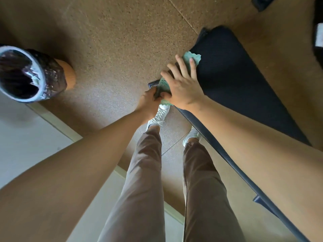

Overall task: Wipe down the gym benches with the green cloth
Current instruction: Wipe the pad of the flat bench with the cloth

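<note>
Gym or fitness room is being indicated. A black padded bench (236, 70) is being seen standing on speckled rubber floor tiles (113, 41), seams showing beyond the bench. Left of the bench, a bag-lined bin (26, 74) is being kept. Beyond the bench, dark equipment (262, 2) is being glimpsed, partly cut off.

The dark padded worktop (236, 70) carries the cloth (192, 57), draped over its edge beneath my flat right grip (183, 88). On the speckled brown floor (113, 41) stand a lined bin (50, 70), well left, and my white shoes (160, 116).
</note>
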